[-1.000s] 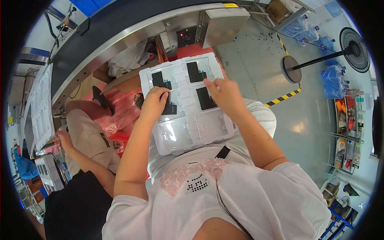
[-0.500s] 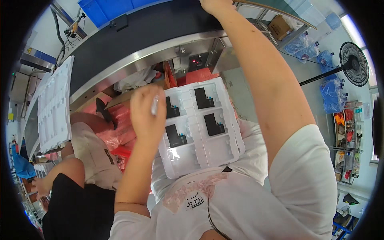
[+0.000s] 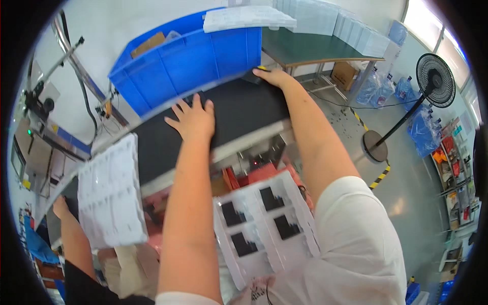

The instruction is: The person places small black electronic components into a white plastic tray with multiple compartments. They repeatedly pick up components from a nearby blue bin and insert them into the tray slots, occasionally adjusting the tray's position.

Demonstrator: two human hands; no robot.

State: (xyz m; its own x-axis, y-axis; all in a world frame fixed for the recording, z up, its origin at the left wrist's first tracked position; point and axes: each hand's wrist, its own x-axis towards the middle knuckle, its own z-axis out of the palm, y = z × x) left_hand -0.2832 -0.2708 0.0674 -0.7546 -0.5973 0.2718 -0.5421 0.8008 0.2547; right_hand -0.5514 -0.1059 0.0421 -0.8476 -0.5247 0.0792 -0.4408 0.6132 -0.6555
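My left hand [image 3: 193,121] reaches over the black conveyor belt [image 3: 239,109] with its fingers spread. A flat black piece [image 3: 202,95] lies on the belt by its fingertips. Near the belt's right end, the fingers of my right hand [image 3: 273,77] close on another flat black piece [image 3: 252,78]; a small yellow bit shows by the fingertips. A white plastic tray [image 3: 264,231] rests on my lap, partly behind my left forearm. Several flat black rectangular pieces with small teal tabs, like battery packs, sit in its pockets; the nearest pockets hold none.
A large blue bin [image 3: 188,66] stands behind the belt, with a white tray [image 3: 249,18] on its rim. Another white tray [image 3: 109,193] leans at left, beside a co-worker's arm [image 3: 79,239]. A green table [image 3: 315,48] and a standing fan [image 3: 434,81] are at right.
My left hand has gone from above the lap tray to the belt, and its fingers have spread. The view has tipped up, showing more of the bin and my right hand.
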